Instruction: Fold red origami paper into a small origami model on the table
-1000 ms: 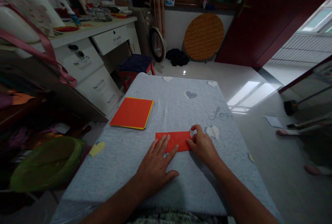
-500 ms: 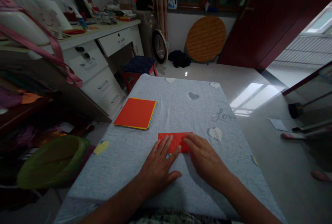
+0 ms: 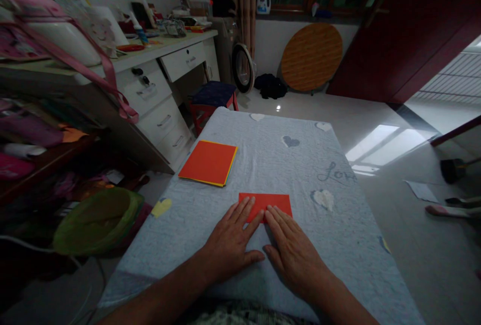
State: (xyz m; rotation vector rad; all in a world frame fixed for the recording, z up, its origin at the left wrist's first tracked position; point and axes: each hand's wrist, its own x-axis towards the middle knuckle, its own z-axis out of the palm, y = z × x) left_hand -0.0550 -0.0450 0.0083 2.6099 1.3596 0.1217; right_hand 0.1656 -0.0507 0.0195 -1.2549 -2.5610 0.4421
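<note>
Pressing flat: 2 hands on red paper

Fingers of the left hand (image 3: 231,239) and right hand (image 3: 295,250) lie extended, slightly spread, apparently gripping nothing, on the folded red paper (image 3: 270,204), at the near middle of the cloth-covered table (image 3: 263,164); left, 1 paper stack (image 3: 209,162).

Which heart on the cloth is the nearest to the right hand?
The white heart just below the grey lettering; others lie farther from the right hand.

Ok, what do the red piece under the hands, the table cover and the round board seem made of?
Red piece: probably paper, matte, with crisp straight edges.
Table cover: fabric, soft and dull, judging by its wrinkles.
Round board: wood or bamboo, possibly laminate, low sheen; striped, grain-like pattern.
</note>
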